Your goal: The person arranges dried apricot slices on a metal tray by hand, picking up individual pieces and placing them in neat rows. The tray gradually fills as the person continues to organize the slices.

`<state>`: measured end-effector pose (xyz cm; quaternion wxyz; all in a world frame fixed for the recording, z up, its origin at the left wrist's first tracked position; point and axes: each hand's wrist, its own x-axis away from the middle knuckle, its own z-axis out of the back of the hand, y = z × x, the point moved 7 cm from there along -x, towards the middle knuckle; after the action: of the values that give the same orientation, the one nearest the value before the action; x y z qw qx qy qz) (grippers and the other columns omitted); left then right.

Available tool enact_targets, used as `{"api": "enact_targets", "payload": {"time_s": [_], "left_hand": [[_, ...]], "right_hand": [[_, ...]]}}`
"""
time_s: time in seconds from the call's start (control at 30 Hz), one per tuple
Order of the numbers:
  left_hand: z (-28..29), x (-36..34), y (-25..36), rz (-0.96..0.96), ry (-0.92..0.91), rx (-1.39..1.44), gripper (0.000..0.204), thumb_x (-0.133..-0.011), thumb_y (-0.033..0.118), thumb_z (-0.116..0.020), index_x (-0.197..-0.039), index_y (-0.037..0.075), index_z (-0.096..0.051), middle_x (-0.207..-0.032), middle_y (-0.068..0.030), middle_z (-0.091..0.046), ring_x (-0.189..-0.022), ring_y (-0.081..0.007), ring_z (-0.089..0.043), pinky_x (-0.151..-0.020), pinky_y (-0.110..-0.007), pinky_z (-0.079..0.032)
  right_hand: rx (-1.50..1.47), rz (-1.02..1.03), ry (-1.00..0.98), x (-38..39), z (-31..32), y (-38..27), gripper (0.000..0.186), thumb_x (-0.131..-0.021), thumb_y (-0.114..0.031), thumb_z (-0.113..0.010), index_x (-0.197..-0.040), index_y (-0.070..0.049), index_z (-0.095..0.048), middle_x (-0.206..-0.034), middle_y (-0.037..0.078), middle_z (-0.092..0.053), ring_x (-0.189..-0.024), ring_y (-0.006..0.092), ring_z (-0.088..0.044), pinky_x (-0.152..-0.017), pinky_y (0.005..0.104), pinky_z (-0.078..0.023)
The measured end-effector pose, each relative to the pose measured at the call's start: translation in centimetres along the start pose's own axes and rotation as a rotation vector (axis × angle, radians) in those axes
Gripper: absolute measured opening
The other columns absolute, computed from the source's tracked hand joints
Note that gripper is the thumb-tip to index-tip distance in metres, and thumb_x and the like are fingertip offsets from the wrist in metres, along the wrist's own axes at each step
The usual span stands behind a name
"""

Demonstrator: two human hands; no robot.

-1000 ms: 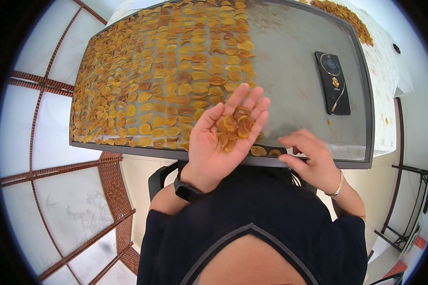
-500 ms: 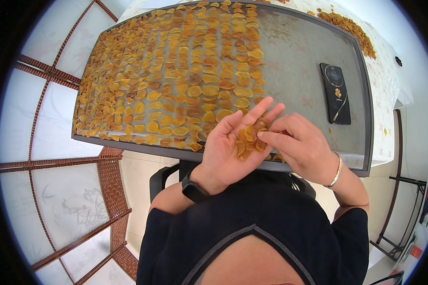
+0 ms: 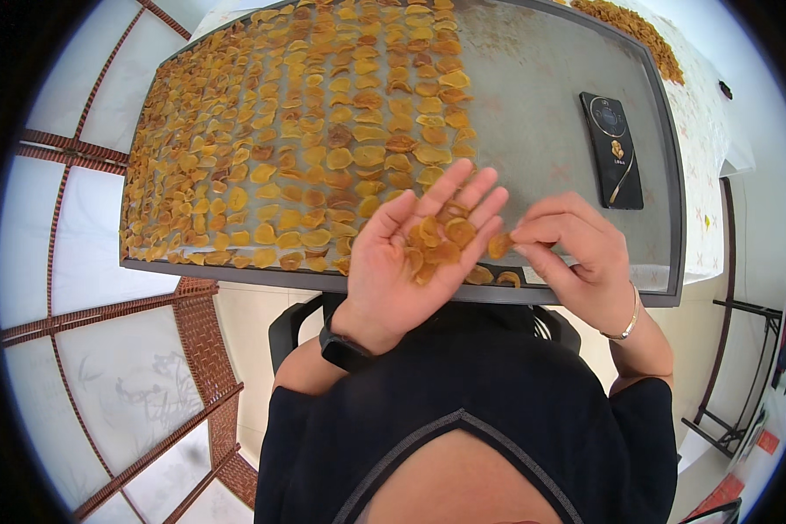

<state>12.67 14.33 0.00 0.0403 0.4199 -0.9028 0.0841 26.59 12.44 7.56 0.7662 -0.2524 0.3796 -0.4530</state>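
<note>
Palm up and fingers stretched, my left hand (image 3: 377, 272) carries a small pile of amber dried slices (image 3: 437, 244) over the near side of a dark-framed tray (image 3: 533, 113). Just to its right, my right hand (image 3: 589, 249) pinches a single dried slice (image 3: 499, 245) between thumb and fingers, held above the tray's surface. Rows of similar slices (image 3: 314, 140) cover the tray's left and middle parts. Near the front rim, beneath my hands, lie two more slices (image 3: 479, 275). My left hand hides the near end of some rows.
A black phone-like rectangle (image 3: 611, 150) lies on the tray's right part. Behind the tray, a heap of dried slices (image 3: 633, 35) rests on the white tablecloth (image 3: 703, 166). Folding panels with woven brown edges (image 3: 205, 349) stand at the left. A black chair (image 3: 286, 336) is below the tray edge.
My right hand has drawn away from the left palm to the right, with one slice in its pinch. The tray appears slightly higher and further left in view.
</note>
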Motion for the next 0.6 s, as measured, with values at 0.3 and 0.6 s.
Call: {"api": "enact_targets", "payload": {"time_s": [0.3, 0.6], "left_hand": [[0.1, 0.1, 0.9, -0.028, 0.035, 0.127, 0.053, -0.100, 0.019, -0.037, -0.151, 0.002, -0.034, -0.160, -0.0181, -0.027, -0.150, -0.0320, -0.018, -0.124, -0.046, -0.016], [0.2, 0.1, 0.9, -0.034, 0.030, 0.115, 0.053, -0.100, 0.018, -0.038, -0.150, 0.002, -0.034, -0.159, -0.0180, -0.027, -0.151, -0.0315, -0.018, -0.124, -0.046, -0.015]], "right_hand": [[0.161, -0.042, -0.012, 4.0, -1.5, 3.6, 0.016, -0.074, 0.003, -0.077, -0.082, -0.004, -0.066, -0.085, 0.008, -0.065, -0.076, 0.0220, -0.061, -0.065, 0.0311, -0.049], [0.121, -0.072, -0.029, 4.4, -1.9, 4.1, 0.014, -0.075, 0.002, -0.076, -0.085, -0.004, -0.066, -0.086, 0.009, -0.065, -0.076, 0.0230, -0.062, -0.065, 0.0316, -0.049]]}}
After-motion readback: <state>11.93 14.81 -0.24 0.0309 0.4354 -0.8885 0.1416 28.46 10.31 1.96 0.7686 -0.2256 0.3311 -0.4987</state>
